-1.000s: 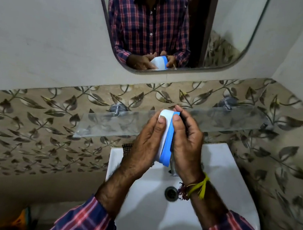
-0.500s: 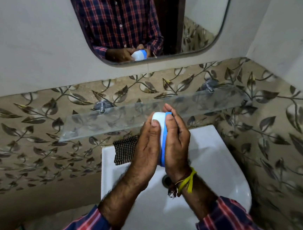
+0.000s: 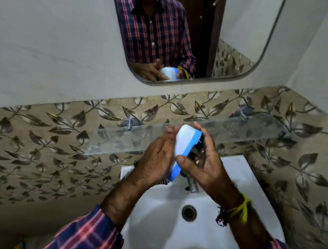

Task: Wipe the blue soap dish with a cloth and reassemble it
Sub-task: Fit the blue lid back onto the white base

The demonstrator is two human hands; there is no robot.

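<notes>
I hold the soap dish [image 3: 185, 146] on edge above the back of the basin. It shows a white half and a blue rim pressed together. My left hand [image 3: 157, 159] lies flat against its white side. My right hand [image 3: 201, 163] grips it from the blue side, thumb on the lower rim and fingers over the top. A scrap of the dark checked cloth [image 3: 135, 164] peeks out on the basin's back left corner, mostly hidden behind my left hand.
A white basin [image 3: 232, 190] with a drain [image 3: 188, 213] and a metal tap [image 3: 192, 183] lies below my hands. A glass shelf [image 3: 118, 138] runs along the leaf-patterned tiles behind. A mirror [image 3: 236, 41] hangs above. A side wall stands close on the right.
The dish has tilted so its white side faces up more, and my right thumb has moved onto the lower rim. The view has swung back to the right.
</notes>
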